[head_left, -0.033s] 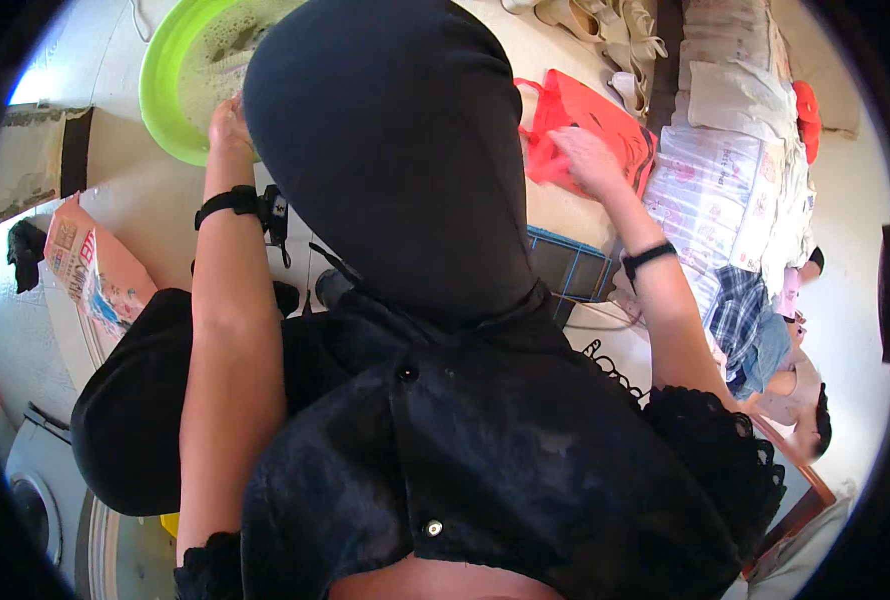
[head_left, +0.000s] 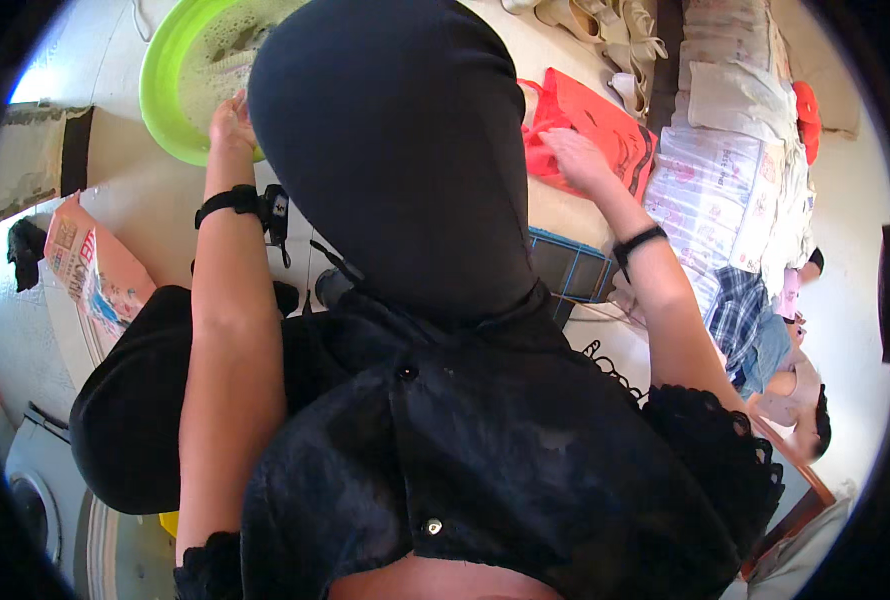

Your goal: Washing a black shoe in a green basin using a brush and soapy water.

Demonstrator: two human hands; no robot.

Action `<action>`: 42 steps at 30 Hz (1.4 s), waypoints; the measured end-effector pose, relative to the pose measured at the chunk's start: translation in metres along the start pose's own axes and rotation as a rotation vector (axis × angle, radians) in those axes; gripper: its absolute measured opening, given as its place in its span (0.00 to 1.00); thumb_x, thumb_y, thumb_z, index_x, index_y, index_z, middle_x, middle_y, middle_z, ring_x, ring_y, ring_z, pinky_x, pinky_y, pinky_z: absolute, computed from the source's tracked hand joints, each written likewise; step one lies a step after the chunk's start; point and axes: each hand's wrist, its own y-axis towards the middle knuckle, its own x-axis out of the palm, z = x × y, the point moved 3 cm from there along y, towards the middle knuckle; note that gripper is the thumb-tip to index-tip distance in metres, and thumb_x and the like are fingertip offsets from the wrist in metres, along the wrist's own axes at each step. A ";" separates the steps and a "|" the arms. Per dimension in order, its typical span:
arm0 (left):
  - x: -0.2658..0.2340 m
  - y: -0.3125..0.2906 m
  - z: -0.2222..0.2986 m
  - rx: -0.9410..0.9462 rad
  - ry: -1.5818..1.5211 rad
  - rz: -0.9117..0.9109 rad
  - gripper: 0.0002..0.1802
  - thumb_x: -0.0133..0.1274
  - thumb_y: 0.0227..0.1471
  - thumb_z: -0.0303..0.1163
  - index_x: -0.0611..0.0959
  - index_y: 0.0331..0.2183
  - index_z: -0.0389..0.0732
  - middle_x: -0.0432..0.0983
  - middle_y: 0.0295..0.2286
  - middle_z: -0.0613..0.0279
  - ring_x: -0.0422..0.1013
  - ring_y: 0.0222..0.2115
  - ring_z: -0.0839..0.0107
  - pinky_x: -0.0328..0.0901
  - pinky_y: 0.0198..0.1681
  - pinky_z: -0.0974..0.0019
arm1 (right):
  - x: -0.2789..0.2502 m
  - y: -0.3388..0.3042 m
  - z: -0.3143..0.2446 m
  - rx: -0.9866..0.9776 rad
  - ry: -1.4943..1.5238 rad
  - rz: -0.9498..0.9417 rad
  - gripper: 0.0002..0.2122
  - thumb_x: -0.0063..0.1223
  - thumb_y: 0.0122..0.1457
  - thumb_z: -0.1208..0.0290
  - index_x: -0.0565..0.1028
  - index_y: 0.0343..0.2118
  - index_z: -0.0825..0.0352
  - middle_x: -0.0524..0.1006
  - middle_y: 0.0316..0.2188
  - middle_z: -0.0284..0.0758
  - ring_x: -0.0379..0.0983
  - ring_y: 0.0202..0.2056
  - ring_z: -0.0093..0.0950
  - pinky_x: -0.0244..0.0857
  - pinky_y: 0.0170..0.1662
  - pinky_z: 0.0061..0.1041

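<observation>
A bright green basin (head_left: 157, 95) of sudsy water, with something dark in it, stands at the far left. My left hand (head_left: 230, 122) is at its near rim, its fingers partly hidden beside my dark-clad knee (head_left: 395, 130). Whether it grips the rim I cannot make out. On the right, a red carrier bag (head_left: 605, 120) with dark print lies on a pale surface. Over the bag's near-left part, by its handle, my right hand (head_left: 577, 160) reaches with fingers stretched out. Nothing shows in its grasp.
Pale shoes (head_left: 625, 60) lie behind the bag. Plastic-wrapped packages (head_left: 705, 180) are stacked along the right, near a person (head_left: 795, 390) in a plaid garment. A blue-edged dark box (head_left: 575, 265) sits below my right hand. A pink printed bag (head_left: 95, 260) and a washing machine (head_left: 40, 490) are on the left.
My right hand has shifted slightly left over the red bag, whose handle part has changed shape a little. My knee has moved slightly to the right. My left hand stays at the basin.
</observation>
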 end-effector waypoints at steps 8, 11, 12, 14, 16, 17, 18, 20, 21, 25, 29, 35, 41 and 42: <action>-0.008 -0.038 0.017 -0.026 0.002 0.058 0.17 0.40 0.54 0.31 0.70 0.45 0.37 0.67 0.41 0.51 0.67 0.39 0.61 0.66 0.41 0.60 | 0.002 0.056 -0.023 0.480 0.338 -0.998 0.12 0.40 0.56 0.67 0.75 0.38 0.66 0.74 0.40 0.41 0.70 0.42 0.34 0.65 0.46 0.32; -0.025 -0.051 0.032 -0.027 0.042 0.035 0.16 0.41 0.54 0.32 0.71 0.44 0.38 0.69 0.39 0.53 0.68 0.38 0.61 0.66 0.40 0.59 | -0.005 0.021 -0.026 1.454 1.323 -0.448 0.12 0.42 0.56 0.65 0.75 0.36 0.66 0.77 0.33 0.40 0.73 0.33 0.35 0.67 0.40 0.32; -0.005 -0.046 0.027 -0.055 0.061 -0.025 0.15 0.41 0.54 0.32 0.71 0.44 0.38 0.70 0.38 0.54 0.69 0.37 0.61 0.66 0.40 0.58 | 0.046 -0.032 0.025 1.376 1.327 -0.333 0.12 0.44 0.54 0.64 0.76 0.36 0.64 0.77 0.34 0.41 0.74 0.34 0.36 0.67 0.39 0.33; 0.091 -0.013 -0.035 -0.205 0.065 -0.274 0.15 0.42 0.54 0.33 0.72 0.43 0.39 0.72 0.37 0.55 0.70 0.36 0.61 0.67 0.40 0.58 | 0.075 -0.212 0.138 1.321 1.121 -0.025 0.14 0.48 0.50 0.60 0.77 0.37 0.60 0.77 0.34 0.43 0.75 0.36 0.40 0.68 0.37 0.35; 0.007 -0.020 -0.001 -0.131 0.142 -0.137 0.14 0.42 0.54 0.33 0.72 0.42 0.39 0.73 0.35 0.57 0.71 0.35 0.61 0.67 0.39 0.57 | 0.069 -0.118 0.083 1.128 -0.034 -0.927 0.15 0.46 0.52 0.58 0.77 0.38 0.57 0.75 0.40 0.44 0.72 0.43 0.40 0.66 0.46 0.36; -0.005 -0.021 -0.006 -0.143 0.134 -0.124 0.14 0.42 0.54 0.33 0.72 0.42 0.39 0.73 0.35 0.57 0.71 0.35 0.61 0.67 0.39 0.57 | 0.058 -0.124 0.077 1.000 -0.060 -0.996 0.15 0.45 0.53 0.60 0.76 0.40 0.58 0.75 0.40 0.44 0.72 0.43 0.40 0.65 0.46 0.36; -0.013 -0.016 -0.013 -0.153 0.100 -0.130 0.14 0.42 0.54 0.34 0.72 0.42 0.39 0.73 0.36 0.56 0.70 0.35 0.61 0.67 0.40 0.57 | 0.051 -0.133 0.071 0.878 -0.084 -1.060 0.15 0.44 0.54 0.62 0.75 0.42 0.59 0.74 0.40 0.45 0.72 0.42 0.40 0.65 0.46 0.37; -0.062 0.029 0.011 -0.274 -0.106 -0.116 0.15 0.41 0.55 0.34 0.72 0.42 0.38 0.72 0.38 0.54 0.70 0.36 0.60 0.67 0.41 0.58 | 0.057 -0.135 0.052 0.761 -0.066 -1.030 0.15 0.44 0.54 0.63 0.75 0.42 0.60 0.74 0.40 0.45 0.72 0.43 0.39 0.65 0.46 0.37; -0.087 0.058 0.052 -0.382 -0.270 -0.084 0.15 0.41 0.55 0.33 0.71 0.42 0.38 0.71 0.38 0.54 0.70 0.37 0.60 0.67 0.41 0.59 | 0.077 -0.133 0.042 0.652 -0.024 -0.964 0.15 0.43 0.54 0.65 0.74 0.43 0.61 0.74 0.40 0.45 0.72 0.43 0.39 0.66 0.45 0.37; 0.055 0.002 -0.060 -0.181 0.092 -0.024 0.16 0.40 0.54 0.31 0.69 0.44 0.35 0.69 0.41 0.51 0.69 0.40 0.60 0.66 0.43 0.60 | 0.092 -0.248 0.022 0.603 -0.025 -1.028 0.15 0.42 0.54 0.68 0.72 0.44 0.64 0.74 0.40 0.46 0.72 0.43 0.39 0.66 0.44 0.38; 0.010 -0.042 0.009 -0.041 0.065 0.075 0.17 0.39 0.54 0.30 0.68 0.46 0.34 0.68 0.42 0.49 0.68 0.40 0.60 0.65 0.46 0.60 | 0.051 -0.157 -0.020 0.851 0.212 -0.346 0.13 0.41 0.52 0.72 0.70 0.40 0.68 0.73 0.38 0.46 0.72 0.39 0.41 0.65 0.39 0.39; 0.003 -0.027 0.008 -0.010 0.066 0.079 0.18 0.38 0.55 0.30 0.69 0.46 0.34 0.67 0.42 0.49 0.68 0.41 0.61 0.65 0.46 0.61 | -0.011 -0.062 -0.035 0.449 -0.124 0.056 0.08 0.44 0.46 0.74 0.69 0.31 0.65 0.70 0.40 0.41 0.67 0.42 0.40 0.62 0.40 0.39; -0.012 -0.018 0.014 -0.012 0.038 0.046 0.15 0.40 0.55 0.31 0.71 0.44 0.37 0.71 0.38 0.52 0.69 0.39 0.61 0.66 0.42 0.58 | -0.010 -0.045 -0.022 0.260 -0.078 0.104 0.12 0.43 0.45 0.75 0.69 0.35 0.68 0.68 0.43 0.45 0.61 0.50 0.42 0.55 0.54 0.39; -0.012 -0.013 0.010 -0.021 0.040 0.056 0.15 0.40 0.55 0.31 0.71 0.44 0.37 0.70 0.38 0.52 0.69 0.39 0.61 0.66 0.42 0.58 | 0.003 -0.046 -0.015 0.208 -0.037 -0.027 0.12 0.41 0.47 0.75 0.68 0.36 0.69 0.68 0.44 0.46 0.62 0.50 0.43 0.55 0.54 0.39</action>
